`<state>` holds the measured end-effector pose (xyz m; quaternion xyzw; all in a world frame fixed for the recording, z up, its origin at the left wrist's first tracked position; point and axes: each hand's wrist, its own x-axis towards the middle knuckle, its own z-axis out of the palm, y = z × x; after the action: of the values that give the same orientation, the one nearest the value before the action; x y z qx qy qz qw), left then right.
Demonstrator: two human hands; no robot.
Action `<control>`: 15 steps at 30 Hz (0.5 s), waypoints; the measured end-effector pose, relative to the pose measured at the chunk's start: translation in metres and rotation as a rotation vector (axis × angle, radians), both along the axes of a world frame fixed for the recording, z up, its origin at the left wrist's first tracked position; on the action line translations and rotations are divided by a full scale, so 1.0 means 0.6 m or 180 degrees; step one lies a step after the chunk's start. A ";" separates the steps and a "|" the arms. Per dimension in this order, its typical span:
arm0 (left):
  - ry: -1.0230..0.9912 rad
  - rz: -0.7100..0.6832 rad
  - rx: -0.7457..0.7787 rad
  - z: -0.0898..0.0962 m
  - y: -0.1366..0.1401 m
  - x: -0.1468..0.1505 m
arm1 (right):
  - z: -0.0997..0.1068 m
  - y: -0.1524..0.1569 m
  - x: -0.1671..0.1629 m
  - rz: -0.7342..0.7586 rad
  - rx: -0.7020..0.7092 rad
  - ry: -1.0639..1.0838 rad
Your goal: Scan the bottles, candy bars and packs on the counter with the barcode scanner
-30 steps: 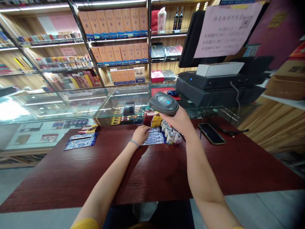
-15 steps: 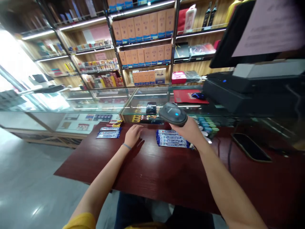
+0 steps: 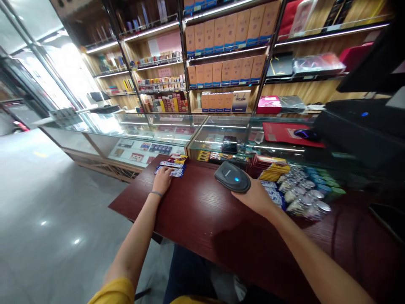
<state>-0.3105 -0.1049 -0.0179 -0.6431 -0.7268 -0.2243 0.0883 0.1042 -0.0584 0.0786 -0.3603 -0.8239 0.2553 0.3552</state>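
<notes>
My left hand (image 3: pixel 162 182), a band on its wrist, lies at the far left of the dark red table (image 3: pixel 193 207). Its fingers stretch over the blue-and-white snack packets (image 3: pixel 177 172) and partly cover them; whether they grip one is not clear. My right hand (image 3: pixel 257 196) is wrapped around a black barcode scanner (image 3: pixel 232 176) with a blue light, held above the table's middle. Behind that hand, more blue-and-white packets (image 3: pixel 276 196) are partly hidden. Yellow-and-red packets (image 3: pixel 274 171) lie beyond them, and a few others (image 3: pixel 179 158) sit at the left pile.
Several small lidded jars (image 3: pixel 305 196) stand on the table at the right, near a phone (image 3: pixel 387 219). A glass display counter (image 3: pixel 221 126) borders the table's far side, with a mouse (image 3: pixel 305 134) on a red mat (image 3: pixel 278 134). Dark checkout equipment (image 3: pixel 357 131) stands at right.
My left hand has moved left from bare table onto the left packets. The scanner, still in my right hand, has shifted left away from the right-hand packets. The view has turned left.
</notes>
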 end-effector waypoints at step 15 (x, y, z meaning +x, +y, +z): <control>0.0090 0.0301 -0.0285 -0.017 -0.002 -0.018 | -0.015 0.009 0.001 -0.0036 0.0122 0.0157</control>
<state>-0.3215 -0.1063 -0.0279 -0.6145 -0.7644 -0.1781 0.0802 0.1051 -0.0533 0.0694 -0.3516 -0.8176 0.2463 0.3838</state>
